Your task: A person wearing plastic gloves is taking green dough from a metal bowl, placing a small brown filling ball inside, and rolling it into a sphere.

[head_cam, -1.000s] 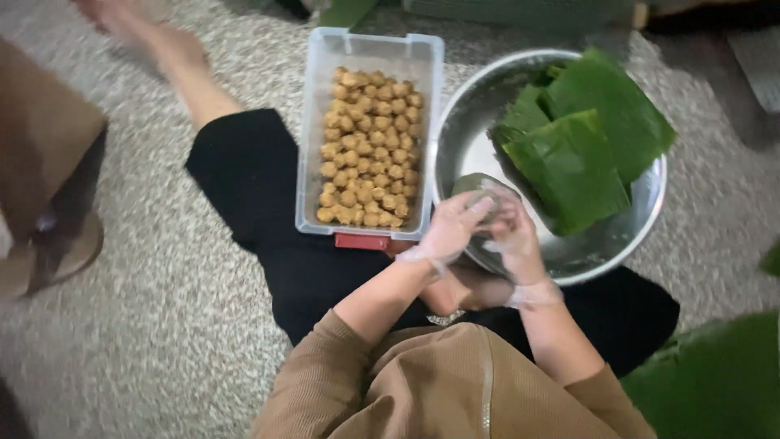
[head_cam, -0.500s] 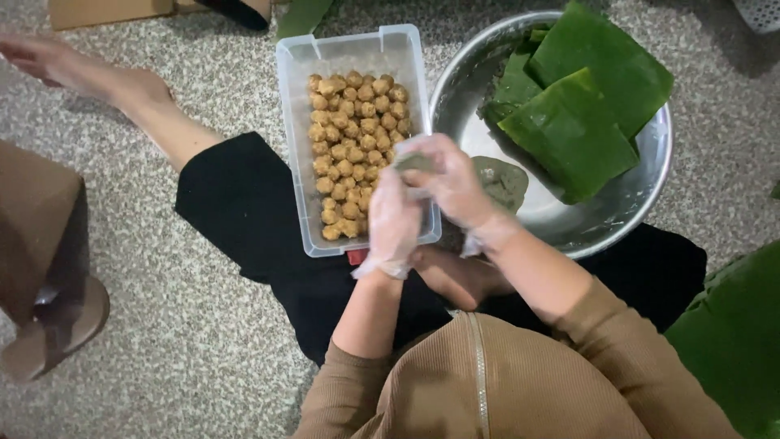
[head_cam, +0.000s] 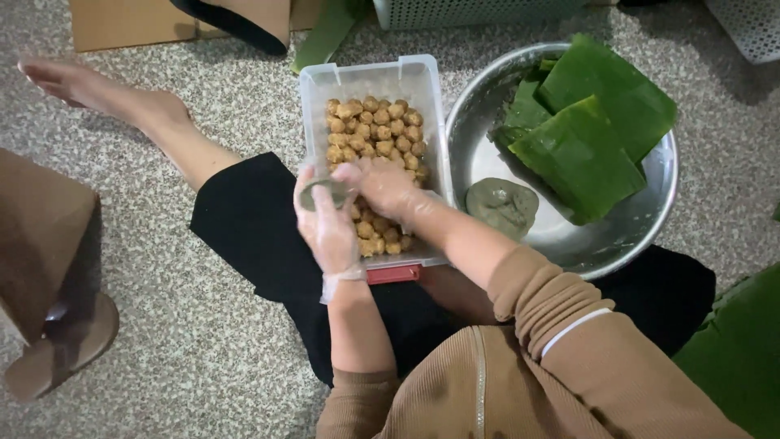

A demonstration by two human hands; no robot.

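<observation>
**Soft dough disc cupped in my left hand, over the tub of filling balls**

My left hand [head_cam: 327, 221], in a thin clear glove, cups a small grey-green dough disc [head_cam: 322, 193] above the clear plastic tub [head_cam: 370, 77] of brown filling balls [head_cam: 375, 122]. My right hand [head_cam: 382, 185] pinches its edge, fingers closed on the dough. I judge it light, soft and easily torn, probably tacky, so I support it from beneath in the palm and press gently at the rim. More dough [head_cam: 502, 205] sits in the metal bowl [head_cam: 650, 219] beside folded green leaves [head_cam: 581, 154].

left hand [head_cam: 327, 223] cupped, right hand [head_cam: 382, 185] maybe pinching
</observation>
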